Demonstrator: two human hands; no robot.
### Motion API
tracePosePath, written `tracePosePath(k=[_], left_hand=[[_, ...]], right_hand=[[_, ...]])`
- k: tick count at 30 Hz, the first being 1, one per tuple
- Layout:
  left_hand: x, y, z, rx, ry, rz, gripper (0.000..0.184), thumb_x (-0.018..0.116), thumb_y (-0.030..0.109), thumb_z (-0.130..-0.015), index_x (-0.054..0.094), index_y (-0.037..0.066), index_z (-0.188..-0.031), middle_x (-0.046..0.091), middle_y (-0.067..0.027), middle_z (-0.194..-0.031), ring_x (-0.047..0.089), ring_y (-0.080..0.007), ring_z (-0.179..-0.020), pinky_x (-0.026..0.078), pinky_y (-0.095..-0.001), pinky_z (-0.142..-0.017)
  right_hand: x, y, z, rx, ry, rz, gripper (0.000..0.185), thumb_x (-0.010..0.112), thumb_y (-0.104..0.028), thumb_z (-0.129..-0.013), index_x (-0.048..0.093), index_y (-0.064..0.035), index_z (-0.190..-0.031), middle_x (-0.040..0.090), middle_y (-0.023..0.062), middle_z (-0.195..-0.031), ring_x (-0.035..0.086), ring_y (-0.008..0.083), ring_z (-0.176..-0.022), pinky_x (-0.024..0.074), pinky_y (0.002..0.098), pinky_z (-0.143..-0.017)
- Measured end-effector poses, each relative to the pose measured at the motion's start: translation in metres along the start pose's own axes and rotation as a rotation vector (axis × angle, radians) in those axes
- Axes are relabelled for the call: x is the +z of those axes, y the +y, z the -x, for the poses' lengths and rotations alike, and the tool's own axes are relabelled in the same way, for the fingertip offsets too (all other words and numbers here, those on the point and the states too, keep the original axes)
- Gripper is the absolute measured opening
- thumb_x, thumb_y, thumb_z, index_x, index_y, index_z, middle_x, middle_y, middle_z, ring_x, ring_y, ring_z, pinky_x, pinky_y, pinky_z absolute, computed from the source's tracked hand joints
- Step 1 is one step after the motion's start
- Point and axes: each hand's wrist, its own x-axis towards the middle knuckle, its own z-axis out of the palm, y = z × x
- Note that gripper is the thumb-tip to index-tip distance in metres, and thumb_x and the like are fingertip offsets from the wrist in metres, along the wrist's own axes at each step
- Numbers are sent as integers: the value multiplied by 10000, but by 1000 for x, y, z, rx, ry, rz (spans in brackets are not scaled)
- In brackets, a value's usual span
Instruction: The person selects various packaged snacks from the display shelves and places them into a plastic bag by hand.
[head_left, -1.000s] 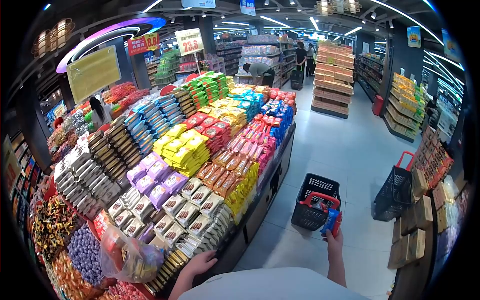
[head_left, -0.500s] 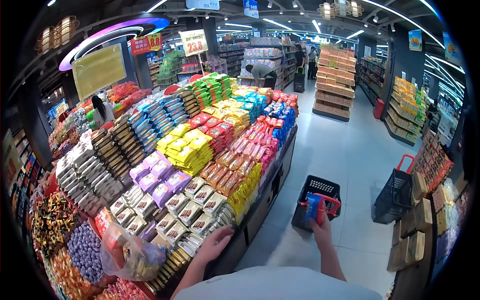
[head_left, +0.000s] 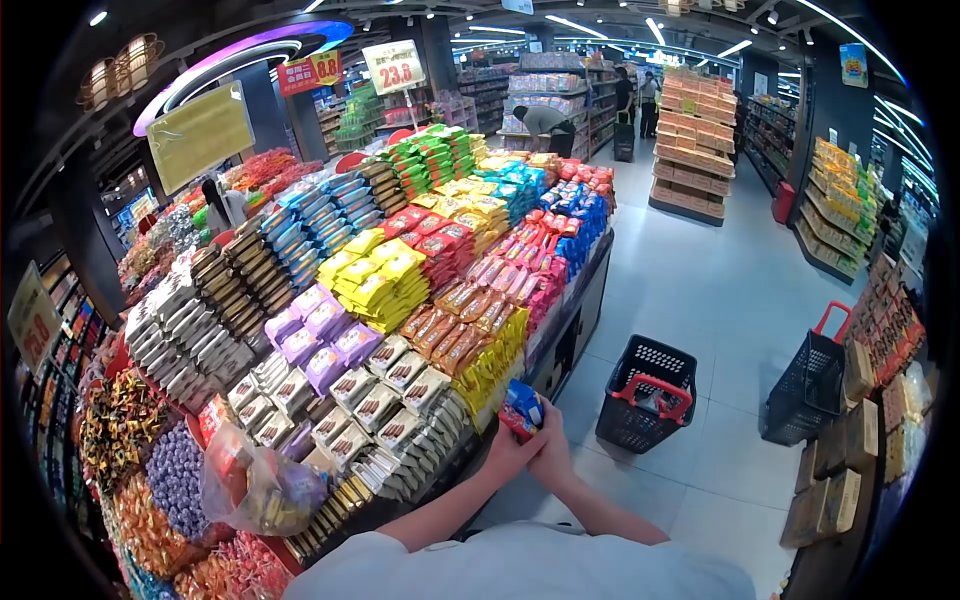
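Note:
Blue and red snack packets (head_left: pixel 522 408) are between my two hands, beside the front right edge of the candy display. My left hand (head_left: pixel 508 455) is closed on their lower left side, against the red part. My right hand (head_left: pixel 549 446) wraps round them from the right, its fingers touching the blue part. White packets with brown pictures (head_left: pixel 400 425) and yellow packets (head_left: pixel 495 365) lie stacked just left of my hands. A black basket with a red handle (head_left: pixel 640 425) stands on the floor to the right, with something inside it.
A clear plastic bag with items (head_left: pixel 262 495) rests on the display at the lower left. Another black basket (head_left: pixel 805 385) stands by the right shelf (head_left: pixel 840 440). Down the aisle is a stepped shelf (head_left: pixel 690 150). A person bends (head_left: pixel 548 125) near the back shelves.
My right hand has moved left from over the basket with the blue and red packets. My left hand has moved right to meet it and now grips them too. The view has shifted slightly.

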Motion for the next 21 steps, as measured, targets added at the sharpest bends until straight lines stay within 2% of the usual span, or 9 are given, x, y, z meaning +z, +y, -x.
tracePosePath(k=[2, 4, 7, 10, 12, 15, 17, 19, 21], left_hand=[[14, -2, -6, -1, 38, 16, 785, 752, 297, -923, 313, 41, -1522, 539, -132, -1408, 541, -214, -1289, 458, -354, -1058], [22, 1, -13, -47, 127, 43, 533, 705, 268, -963, 482, 22, -1381, 631, -67, -1245, 596, -167, -1159, 467, -338, -1023], [23, -12, -21, -117, 129, 82, 484, 686, 237, -978, 502, 15, -1367, 645, -64, -1216, 606, -147, -1125, 472, -318, -1000], [25, -36, -28, -159, 205, 229, 490, 666, 196, -985, 479, 20, -1402, 625, -81, -1271, 607, -163, -1152, 482, -326, -1010], [20, -54, -28, -255, 259, 336, 542, 643, 155, -991, 420, 16, -1465, 598, -105, -1321, 597, -190, -1195, 476, -339, -1041], [25, -28, -24, -245, 364, 504, 480, 654, 153, -984, 465, 41, -1411, 604, -76, -1296, 613, -196, -1172, 494, -357, -1021], [20, -30, -22, -272, 360, 639, 432, 592, 140, -1013, 464, 38, -1413, 617, -104, -1292, 639, -227, -1149, 518, -390, -1010], [13, -18, -26, -252, 301, 736, 425, 532, 174, -1036, 457, 4, -1418, 616, -146, -1336, 631, -257, -1206, 507, -405, -1044], [6, -10, -33, -233, 267, 846, 451, 508, 183, -1040, 423, -10, -1439, 600, -175, -1348, 603, -296, -1248, 478, -455, -1082]], right_hand=[[-8, -6, -7, -3, 18, 26, 723, 663, -38, -859, 336, -58, -1503, 428, 229, -1383, 558, 464, -1173, 506, 442, -958], [-15, -5, -12, 28, -12, 30, 736, 667, -34, -849, 332, -59, -1504, 412, 226, -1395, 552, 467, -1183, 516, 449, -943], [-17, 17, -8, 91, -43, -16, 794, 694, -40, -823, 316, -63, -1521, 392, 222, -1400, 550, 470, -1178, 543, 460, -900], [-29, 37, -12, 126, -161, -39, 869, 734, -43, -812, 284, -71, -1555, 395, 208, -1391, 591, 407, -1152, 553, 419, -901], [-39, 46, -9, 230, -402, -148, 936, 784, -89, -810, 254, -77, -1582, 398, 180, -1385, 605, 301, -1158, 556, 376, -902], [-44, 74, -13, 214, -523, -312, 931, 801, -147, -827, 265, -78, -1585, 411, 152, -1370, 609, 224, -1118, 556, 352, -888], [-51, 70, -22, 247, -540, -332, 901, 805, -166, -828, 304, -72, -1570, 429, 138, -1373, 621, 216, -1046, 546, 342, -888], [-56, 70, -33, 87, -556, -342, 855, 792, -134, -828, 343, -78, -1553, 462, 123, -1376, 633, 191, -969, 529, 320, -881], [-61, 72, -45, 88, -561, -356, 826, 782, -118, -831, 362, -84, -1541, 484, 117, -1367, 638, 176, -958, 522, 313, -873]])
